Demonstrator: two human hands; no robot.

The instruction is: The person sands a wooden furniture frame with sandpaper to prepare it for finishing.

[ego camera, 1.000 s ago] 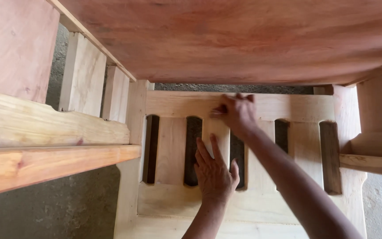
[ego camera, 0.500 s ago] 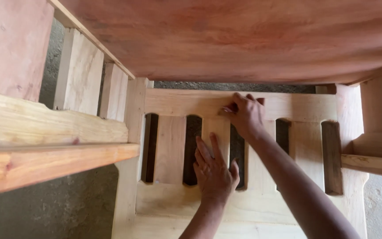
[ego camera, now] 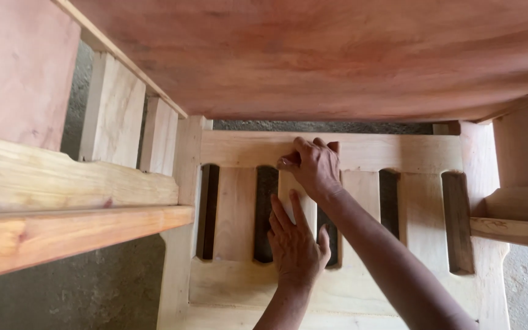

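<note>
Concrete floor [ego camera: 80, 299] below; reddish panel [ego camera: 337, 55] overhead; both hands, left [ego camera: 294, 244], right [ego camera: 316, 165], flat, fingers spread, on pale slat [ego camera: 291, 195].

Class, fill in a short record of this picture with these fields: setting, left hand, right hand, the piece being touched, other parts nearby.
Setting: unfinished pale wooden furniture, seen from above
Left hand: flat, palm down on a slat
Right hand: fingers bent, pressing at the slat's upper end by the top rail
Piece touched: upright slat in a slatted panel, dark gaps either side
Nearby: reddish board overhead, wooden armrest to the left, concrete floor
</note>
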